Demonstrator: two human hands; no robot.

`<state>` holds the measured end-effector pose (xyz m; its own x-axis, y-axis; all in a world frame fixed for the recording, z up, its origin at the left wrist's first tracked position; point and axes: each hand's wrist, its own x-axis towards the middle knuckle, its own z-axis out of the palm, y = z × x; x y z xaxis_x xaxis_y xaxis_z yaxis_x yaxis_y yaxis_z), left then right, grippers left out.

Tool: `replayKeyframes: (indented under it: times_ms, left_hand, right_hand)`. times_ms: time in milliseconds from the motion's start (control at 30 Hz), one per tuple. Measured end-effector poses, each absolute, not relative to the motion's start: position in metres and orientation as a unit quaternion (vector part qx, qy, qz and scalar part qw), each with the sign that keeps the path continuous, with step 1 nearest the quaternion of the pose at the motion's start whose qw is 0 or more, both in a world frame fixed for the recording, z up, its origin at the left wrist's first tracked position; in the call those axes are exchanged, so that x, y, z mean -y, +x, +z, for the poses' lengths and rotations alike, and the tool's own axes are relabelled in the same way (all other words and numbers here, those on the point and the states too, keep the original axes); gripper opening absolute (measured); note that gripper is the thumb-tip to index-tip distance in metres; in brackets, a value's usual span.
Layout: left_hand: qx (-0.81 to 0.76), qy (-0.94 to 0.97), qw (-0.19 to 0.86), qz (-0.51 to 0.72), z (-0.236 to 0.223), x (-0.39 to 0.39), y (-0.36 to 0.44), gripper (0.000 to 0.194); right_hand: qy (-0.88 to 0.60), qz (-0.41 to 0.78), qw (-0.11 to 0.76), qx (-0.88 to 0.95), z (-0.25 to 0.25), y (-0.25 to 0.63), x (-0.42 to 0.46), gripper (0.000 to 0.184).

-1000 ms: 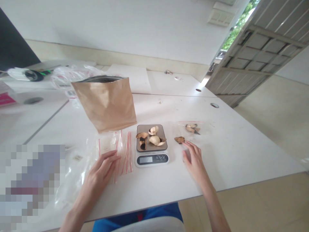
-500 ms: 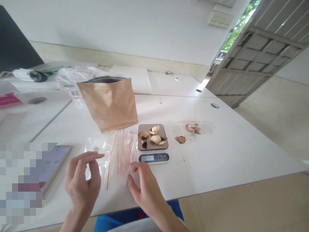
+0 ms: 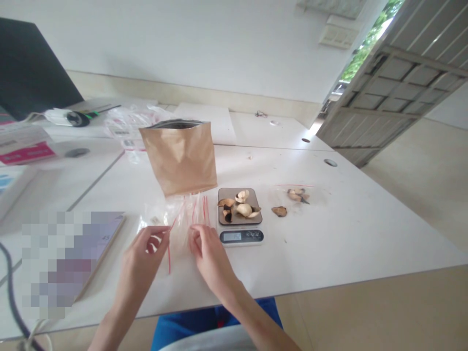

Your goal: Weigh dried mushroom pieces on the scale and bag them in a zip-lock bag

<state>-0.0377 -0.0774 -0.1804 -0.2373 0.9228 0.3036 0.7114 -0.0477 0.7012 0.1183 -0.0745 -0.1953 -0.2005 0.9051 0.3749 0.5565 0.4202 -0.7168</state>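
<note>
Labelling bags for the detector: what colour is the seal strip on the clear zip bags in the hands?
Red strips on the clear zip bags, held between both hands; head view.

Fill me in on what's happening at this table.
A person's left hand and right hand are both on a clear plastic bag with red stripes, pinching it just above the white table. Beside it, a small scale carries dried husk pieces. A brown paper bag stands open behind.
</note>
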Motion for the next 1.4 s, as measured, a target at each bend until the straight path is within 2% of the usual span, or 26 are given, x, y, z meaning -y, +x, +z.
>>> replayKeyframes:
  times_ms: [167, 300, 367, 467, 567, 667, 767, 867, 1000, 1100, 1233, 1400]
  left_hand:
    - [-0.657, 0.557, 0.166, 0.480, -0.162, 0.083, -0.027, 0.037]
    - [-0.622, 0.575, 0.238, 0.476, -0.160, 0.075, -0.010, 0.036]
    - [-0.598, 0.594, 0.273, 0.465, -0.160, 0.070, -0.001, 0.033]
    - [-0.567, 0.621, 0.289, 0.458, -0.157, 0.066, 0.010, 0.028]
    - [-0.564, 0.631, 0.243, 0.474, -0.149, 0.062, 0.014, 0.021]
    - [-0.581, 0.600, 0.126, 0.535, -0.139, 0.056, 0.010, 0.018]
    - [-0.548, 0.605, 0.071, 0.573, -0.128, 0.049, 0.004, 0.018]
    - [-0.504, 0.617, 0.111, 0.594, -0.120, 0.041, 0.006, 0.022]
    - [-0.491, 0.572, 0.182, 0.632, -0.122, 0.026, 0.018, 0.021]
    - [-0.504, 0.499, 0.178, 0.683, -0.136, 0.009, 0.030, 0.020]
    - [-0.492, 0.434, 0.193, 0.729, -0.166, -0.010, 0.039, 0.020]
    - [-0.502, 0.412, 0.213, 0.731, -0.195, -0.019, 0.040, 0.019]
  right_hand:
    - [-0.485, 0.256, 0.428, 0.718, -0.191, 0.121, 0.071, 0.024]
    - [-0.489, 0.247, 0.489, 0.678, -0.182, 0.121, 0.073, 0.016]
    - [-0.484, 0.311, 0.529, 0.624, -0.172, 0.122, 0.076, 0.019]
    - [-0.472, 0.399, 0.531, 0.580, -0.158, 0.127, 0.076, 0.029]
    - [-0.474, 0.431, 0.535, 0.550, -0.155, 0.140, 0.067, 0.025]
    - [-0.504, 0.459, 0.557, 0.473, -0.159, 0.161, 0.055, 0.026]
    - [-0.487, 0.469, 0.510, 0.532, -0.157, 0.184, 0.052, 0.027]
    - [-0.476, 0.417, 0.467, 0.618, -0.155, 0.203, 0.058, 0.035]
    - [-0.562, 0.147, 0.501, 0.642, -0.171, 0.221, 0.056, 0.028]
    - [-0.581, 0.018, 0.456, 0.674, -0.191, 0.231, 0.046, 0.029]
    - [-0.585, -0.028, 0.419, 0.694, -0.205, 0.240, 0.036, 0.033]
    - [-0.583, 0.043, 0.427, 0.690, -0.191, 0.243, 0.035, 0.012]
